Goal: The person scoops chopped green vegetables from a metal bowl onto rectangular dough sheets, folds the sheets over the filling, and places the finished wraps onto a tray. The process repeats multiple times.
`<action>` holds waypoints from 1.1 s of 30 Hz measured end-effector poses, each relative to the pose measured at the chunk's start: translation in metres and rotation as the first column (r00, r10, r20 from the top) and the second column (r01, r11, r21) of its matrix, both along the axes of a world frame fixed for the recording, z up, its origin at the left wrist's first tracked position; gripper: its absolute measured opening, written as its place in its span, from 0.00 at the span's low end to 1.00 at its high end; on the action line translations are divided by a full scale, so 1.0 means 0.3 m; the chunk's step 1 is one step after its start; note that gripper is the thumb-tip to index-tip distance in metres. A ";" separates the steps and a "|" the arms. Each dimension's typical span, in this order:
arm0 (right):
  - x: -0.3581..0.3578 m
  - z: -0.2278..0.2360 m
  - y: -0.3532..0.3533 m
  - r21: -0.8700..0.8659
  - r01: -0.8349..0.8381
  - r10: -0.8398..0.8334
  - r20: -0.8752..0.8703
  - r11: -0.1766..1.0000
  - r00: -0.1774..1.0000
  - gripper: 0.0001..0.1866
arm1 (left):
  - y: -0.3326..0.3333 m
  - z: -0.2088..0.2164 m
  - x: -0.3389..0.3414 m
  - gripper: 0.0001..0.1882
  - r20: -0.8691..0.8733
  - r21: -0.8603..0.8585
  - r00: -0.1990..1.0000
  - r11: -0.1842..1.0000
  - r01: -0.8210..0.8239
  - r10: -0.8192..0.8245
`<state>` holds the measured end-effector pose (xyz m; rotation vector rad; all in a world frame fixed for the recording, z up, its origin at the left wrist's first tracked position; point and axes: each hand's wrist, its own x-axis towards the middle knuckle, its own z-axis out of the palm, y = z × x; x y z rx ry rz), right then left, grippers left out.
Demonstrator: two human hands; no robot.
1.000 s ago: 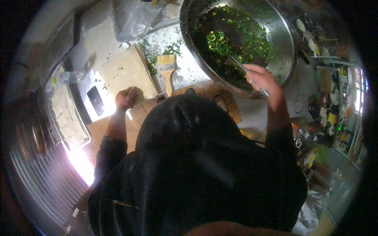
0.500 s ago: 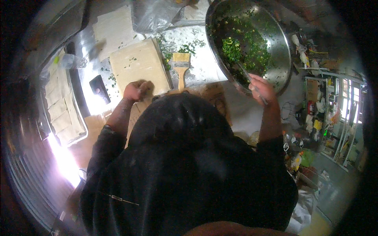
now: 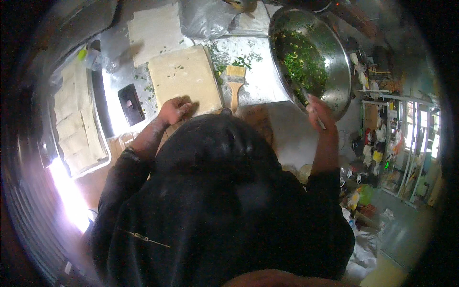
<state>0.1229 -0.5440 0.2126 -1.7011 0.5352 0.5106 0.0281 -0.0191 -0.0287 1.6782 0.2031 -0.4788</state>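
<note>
My left hand is curled closed at the near left corner of a square stack of pale dough sheets; whatever lies inside its fingers is hidden. In my right hand is a thin grey metal utensil, reaching over the near rim of a large steel bowl. Its tip is lost among the chopped greens, which are mixed with small yellow bits. Between stack and bowl lies a flat brush with a wooden handle and pale bristles. Scraps of green are scattered on the stack and around the brush.
A dark phone lies left of the stack. Farther left, a tray holds pale folded dough pieces, with a clear bottle near its far end. Another pale sheet and clear plastic wrap lie at the back.
My right hand has drawn the utensil toward the bowl's near side, and the greens look more gathered there. My left hand stays curled by the stack. The whole view has shifted slightly.
</note>
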 end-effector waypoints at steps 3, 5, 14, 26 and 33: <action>0.042 0.052 0.036 -0.097 -0.099 0.098 -0.010 0.990 0.995 0.23 | 0.030 0.016 -0.027 0.19 0.008 -0.013 1.000 1.000 -0.003 0.003; 0.049 0.079 0.055 -0.118 -0.125 0.131 0.047 0.985 0.990 0.24 | 0.058 0.042 -0.057 0.20 0.022 0.016 1.000 1.000 0.008 -0.009; 0.097 0.077 0.277 -0.006 -0.443 0.441 -0.084 0.896 0.893 0.28 | 0.083 0.153 -0.048 0.23 0.128 0.405 0.991 0.911 -0.075 0.024; 0.008 -0.384 0.781 0.113 -0.692 0.700 -0.061 0.713 0.711 0.25 | -0.009 0.092 0.155 0.60 0.557 0.191 0.753 0.828 -0.527 0.351; -0.015 -0.455 0.848 -0.412 -0.736 0.844 0.247 0.537 0.477 0.26 | 0.011 0.047 0.146 0.58 0.594 0.208 0.710 0.780 -0.591 0.379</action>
